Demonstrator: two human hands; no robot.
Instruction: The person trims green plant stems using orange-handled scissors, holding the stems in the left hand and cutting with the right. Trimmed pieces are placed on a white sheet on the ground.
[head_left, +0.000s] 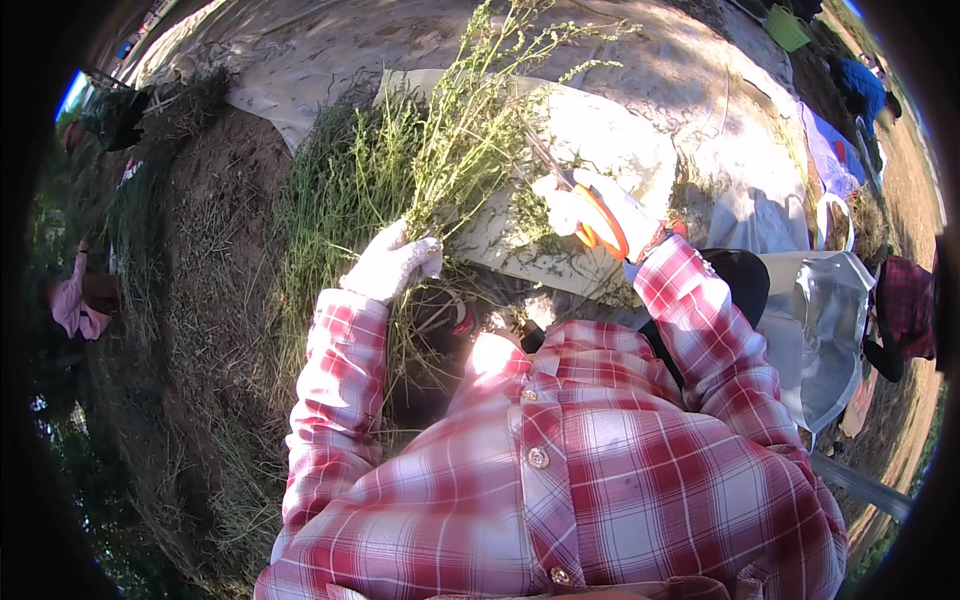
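My left hand (394, 262), in a white knitted glove, is closed around the lower stems of a bunch of leafy green stalks (465, 142), which fan upward from it. To the right my gloved right hand (574, 206) grips scissors with orange handles (602, 225); their blades point up and left towards the stalks. A heap of cut green plants (345, 157) lies behind and left of my left hand. Beneath the scissors is a pale sheet (615, 142) with small green clippings (532, 214) on it.
Dry soil (225, 187) with strewn plants lies to the left. A grey-white tarp (315, 52) spreads beyond. At right stand a clear plastic bag (825, 330) and a purple bag (829, 154); a green basket (786, 28) is farther off. Several people are around, one in blue (862, 90).
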